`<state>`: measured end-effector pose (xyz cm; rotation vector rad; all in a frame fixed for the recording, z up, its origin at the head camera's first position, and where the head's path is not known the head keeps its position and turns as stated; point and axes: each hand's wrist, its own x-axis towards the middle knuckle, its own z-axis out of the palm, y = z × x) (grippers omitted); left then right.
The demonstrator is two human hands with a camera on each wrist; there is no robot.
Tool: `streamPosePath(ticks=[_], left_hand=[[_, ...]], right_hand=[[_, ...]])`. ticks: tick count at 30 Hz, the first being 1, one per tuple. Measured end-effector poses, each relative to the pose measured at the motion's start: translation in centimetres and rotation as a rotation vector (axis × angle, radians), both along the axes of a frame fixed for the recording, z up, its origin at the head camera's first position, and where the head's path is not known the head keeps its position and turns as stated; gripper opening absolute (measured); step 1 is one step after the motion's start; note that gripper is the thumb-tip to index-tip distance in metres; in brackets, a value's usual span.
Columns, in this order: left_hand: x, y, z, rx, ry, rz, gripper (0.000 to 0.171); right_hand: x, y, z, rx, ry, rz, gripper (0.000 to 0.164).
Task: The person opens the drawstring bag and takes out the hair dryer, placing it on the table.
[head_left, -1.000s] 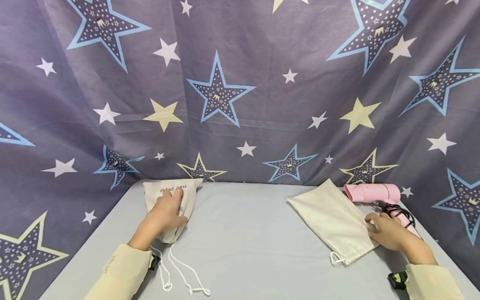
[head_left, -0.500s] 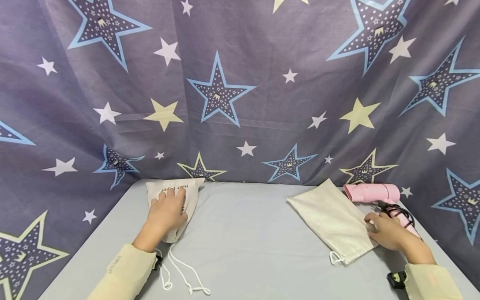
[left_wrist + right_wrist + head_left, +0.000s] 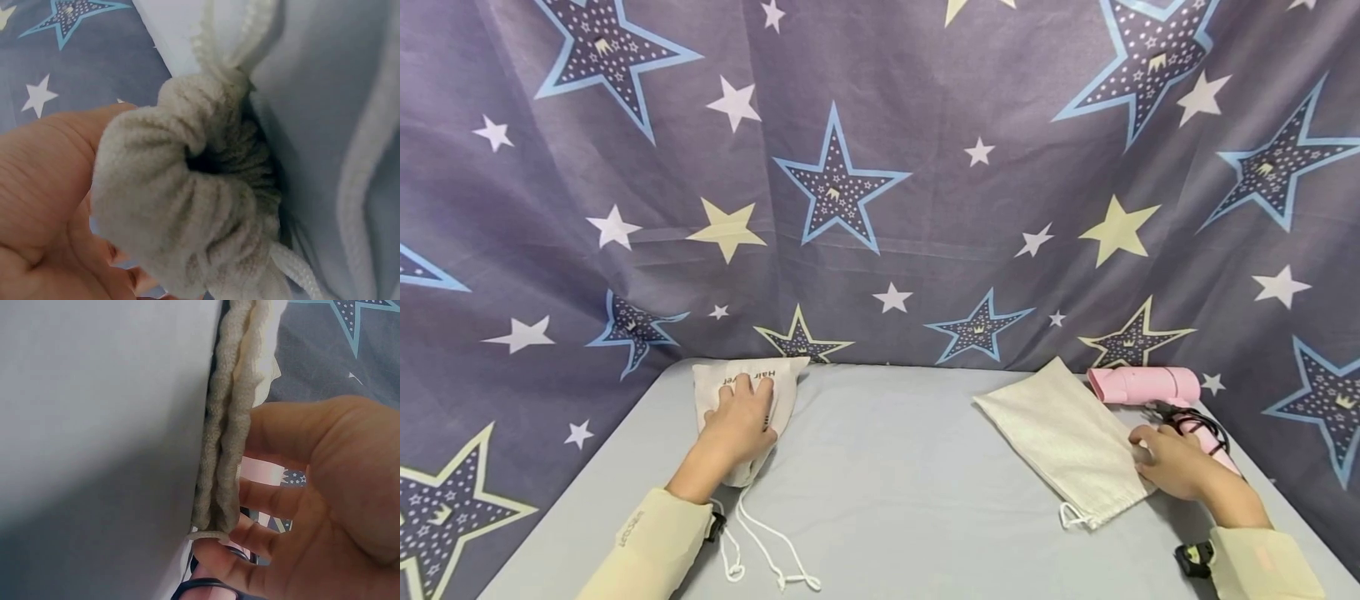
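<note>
At the far left of the table, my left hand [image 3: 739, 427] rests on a pale drawstring bag [image 3: 786, 385] printed "Hair Dryer". Its fingers spread loosely over the cloth, with the thumb along the right side. In the left wrist view the gathered mouth [image 3: 200, 169] of that bag bunches beside the palm. My right hand [image 3: 1183, 465] touches the edge of a second, flat cream drawstring bag [image 3: 1063, 437] on the right. Between that bag and the right table edge lies a pink hair dryer [image 3: 1150, 386], its handle partly hidden by the hand.
A black cord [image 3: 1180, 415] is wound about the dryer's handle. White drawstrings [image 3: 771, 546] trail from the left bag over the grey tabletop [image 3: 887, 467]. A star-patterned curtain [image 3: 925, 208] hangs close behind the table and along both sides.
The left hand and the printed bag under it have shifted slightly right, mostly between the two earlier frames. The right hand, cream bag and hair dryer keep their places.
</note>
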<state>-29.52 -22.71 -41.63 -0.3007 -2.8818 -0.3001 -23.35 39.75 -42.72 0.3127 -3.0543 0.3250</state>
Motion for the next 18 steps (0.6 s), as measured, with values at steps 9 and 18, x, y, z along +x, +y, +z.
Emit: streamPosePath(ticks=[9, 18], left_hand=[[-0.5, 0.1, -0.2, 0.002, 0.042, -0.063, 0.053], [-0.2, 1.0, 0.1, 0.077, 0.067, -0.083, 0.047]], right_hand=[[0.2, 0.1, 0.0, 0.003, 0.013, 0.007, 0.033], [0.0, 0.3, 0.0, 0.005, -0.007, 0.002, 0.034]])
